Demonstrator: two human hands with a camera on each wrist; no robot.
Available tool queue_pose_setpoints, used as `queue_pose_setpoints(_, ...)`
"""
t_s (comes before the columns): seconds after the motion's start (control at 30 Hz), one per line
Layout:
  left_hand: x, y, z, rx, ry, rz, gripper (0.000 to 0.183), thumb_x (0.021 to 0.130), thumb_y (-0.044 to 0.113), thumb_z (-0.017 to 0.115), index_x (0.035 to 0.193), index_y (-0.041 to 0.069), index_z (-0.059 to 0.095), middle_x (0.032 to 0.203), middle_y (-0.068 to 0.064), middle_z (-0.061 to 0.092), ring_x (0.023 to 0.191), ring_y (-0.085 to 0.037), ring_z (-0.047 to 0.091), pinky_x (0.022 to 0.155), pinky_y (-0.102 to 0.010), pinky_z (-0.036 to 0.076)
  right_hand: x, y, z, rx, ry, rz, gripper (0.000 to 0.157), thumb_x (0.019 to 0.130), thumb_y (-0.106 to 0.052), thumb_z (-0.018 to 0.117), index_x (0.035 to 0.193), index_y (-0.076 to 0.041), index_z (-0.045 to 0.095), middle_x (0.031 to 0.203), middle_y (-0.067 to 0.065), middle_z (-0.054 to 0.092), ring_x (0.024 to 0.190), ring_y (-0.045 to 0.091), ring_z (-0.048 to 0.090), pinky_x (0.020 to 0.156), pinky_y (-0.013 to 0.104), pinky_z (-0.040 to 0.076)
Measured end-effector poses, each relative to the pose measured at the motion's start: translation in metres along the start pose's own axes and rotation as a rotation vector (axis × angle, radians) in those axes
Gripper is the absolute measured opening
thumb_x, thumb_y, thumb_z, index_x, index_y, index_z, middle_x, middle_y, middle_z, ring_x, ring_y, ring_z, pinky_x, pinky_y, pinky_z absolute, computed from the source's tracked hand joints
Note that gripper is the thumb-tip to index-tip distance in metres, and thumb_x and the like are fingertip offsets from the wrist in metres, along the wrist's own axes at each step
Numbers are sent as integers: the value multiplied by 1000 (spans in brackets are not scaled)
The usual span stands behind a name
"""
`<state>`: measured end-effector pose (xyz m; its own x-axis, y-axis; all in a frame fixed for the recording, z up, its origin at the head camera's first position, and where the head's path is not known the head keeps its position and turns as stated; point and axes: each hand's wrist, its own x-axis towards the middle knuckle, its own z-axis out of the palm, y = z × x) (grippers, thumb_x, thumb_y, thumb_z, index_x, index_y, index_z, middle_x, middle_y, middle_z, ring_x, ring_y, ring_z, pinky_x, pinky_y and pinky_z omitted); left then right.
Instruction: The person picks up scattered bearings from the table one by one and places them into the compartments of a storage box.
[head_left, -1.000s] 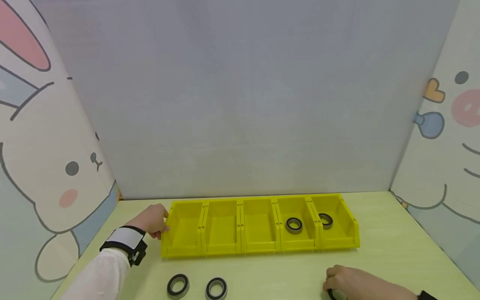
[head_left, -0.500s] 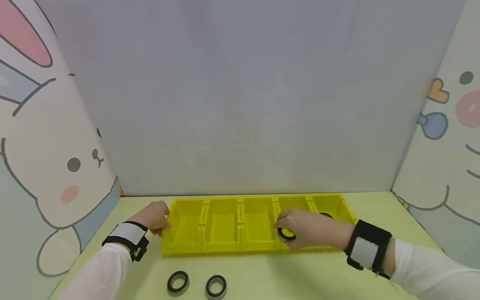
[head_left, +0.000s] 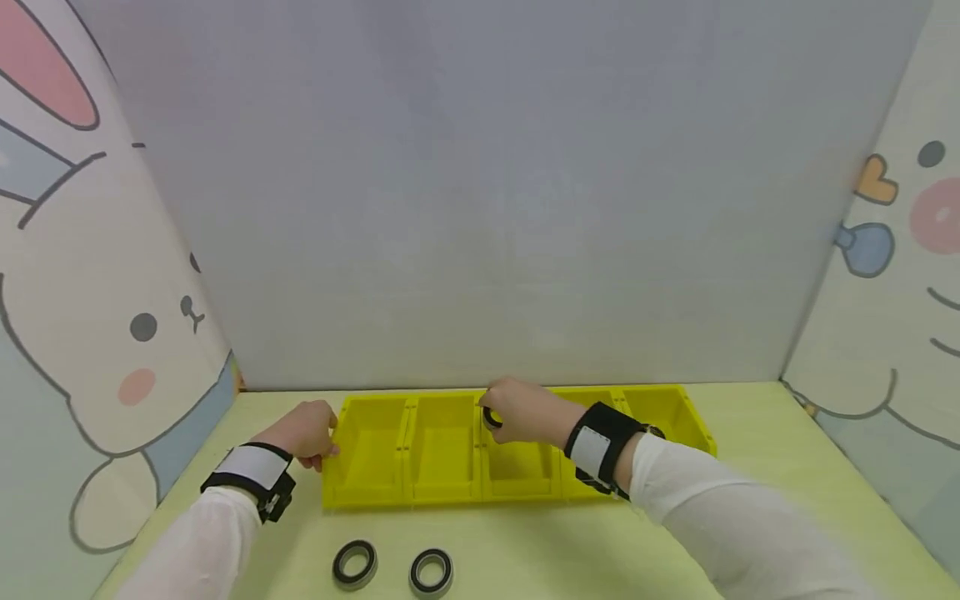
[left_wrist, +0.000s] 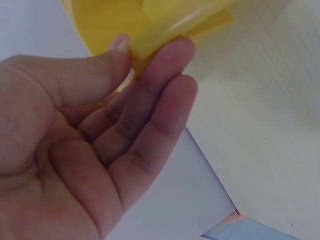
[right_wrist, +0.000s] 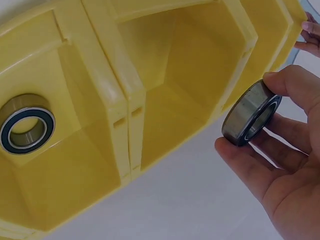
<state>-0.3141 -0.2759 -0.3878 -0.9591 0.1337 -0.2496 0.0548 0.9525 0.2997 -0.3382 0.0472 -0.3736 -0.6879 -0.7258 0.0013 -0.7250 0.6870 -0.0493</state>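
A row of joined yellow bins point(head_left: 442, 493) stands at the back of the table. My left hand point(head_left: 303, 433) pinches the left end wall of the row between thumb and fingers, as the left wrist view shows close up. My right hand point(head_left: 525, 412) is over the middle bin in the head view. Its thumb and fingers pinch a ball bearing point(right_wrist: 252, 112), a steel ring with a black seal, held tilted in front of the bin openings. In the right wrist view another bearing point(right_wrist: 27, 125) lies inside a neighbouring bin.
Two more bearings, a left one point(head_left: 355, 564) and a right one point(head_left: 431, 572), lie on the pale table point(head_left: 510, 550) in front of the bins. A grey wall panel point(head_left: 480, 208) rises right behind the row. Printed side panels flank the table.
My right hand has picked the bearing up from the table at the front right and carried it left and back, over to the middle bin. The left hand stays at the bin's end.
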Motion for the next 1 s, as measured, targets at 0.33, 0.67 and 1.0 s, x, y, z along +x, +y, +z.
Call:
queue_pose_setpoints(0.33, 1, -2, 2, 11, 2, 1, 45, 85, 4, 68, 120, -19, 52, 63, -8, 61, 49, -17, 63, 50, -26, 54, 23, 11, 30, 92, 34, 139, 17, 82, -18, 73, 85, -6, 61, 75, 2, 51, 60, 12, 43, 54, 23, 37)
queue_pose_setpoints(0.67, -2, -4, 0, 8, -1, 0, 42, 84, 2, 67, 119, -19, 53, 64, -9, 62, 49, -19, 63, 48, -26, 54, 31, 17, 50, 25, 6, 126, 31, 83, -10, 70, 63, -12, 47, 59, -3, 33, 51, 10, 31, 50, 23, 28)
queue_pose_setpoints(1.0, -3, -4, 1, 9, 13, 12, 45, 85, 4, 67, 120, -20, 51, 61, -8, 62, 48, -17, 62, 49, -26, 54, 26, 11, 72, -33, 1, 119, 18, 88, 0, 61, 73, -8, 57, 64, 0, 49, 57, 11, 38, 54, 22, 32)
